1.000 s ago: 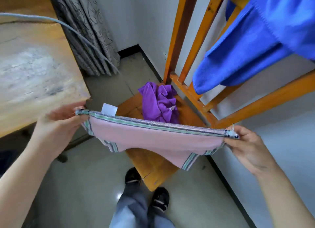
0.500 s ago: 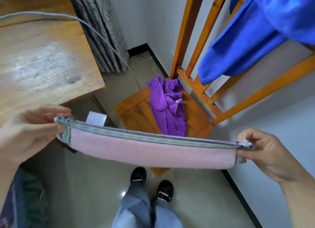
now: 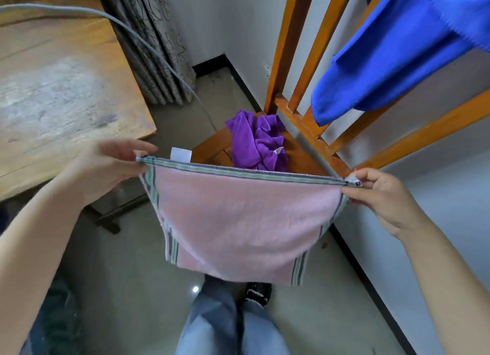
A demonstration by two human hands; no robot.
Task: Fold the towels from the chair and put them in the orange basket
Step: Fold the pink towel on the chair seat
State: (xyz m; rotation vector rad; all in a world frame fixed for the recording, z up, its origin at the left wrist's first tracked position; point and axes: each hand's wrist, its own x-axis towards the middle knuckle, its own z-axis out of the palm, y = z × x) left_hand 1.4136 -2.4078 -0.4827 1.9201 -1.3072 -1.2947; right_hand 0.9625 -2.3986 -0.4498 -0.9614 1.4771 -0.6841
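Between the two hands hangs the pink towel (image 3: 238, 219), stretched by its striped top hem in front of the chair (image 3: 313, 142): the left hand (image 3: 106, 166) pinches the left corner, the right hand (image 3: 381, 195) pinches the right corner. Beyond it, a crumpled purple towel (image 3: 257, 140) lies on the chair seat and a blue towel (image 3: 397, 52) drapes over the chair's back

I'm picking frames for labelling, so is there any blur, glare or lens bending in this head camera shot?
Head view: the left hand is smeared by motion, while the right hand and the pink towel look sharp; a small glare spot shines on the floor; the wide lens fans out the rails of the chair.
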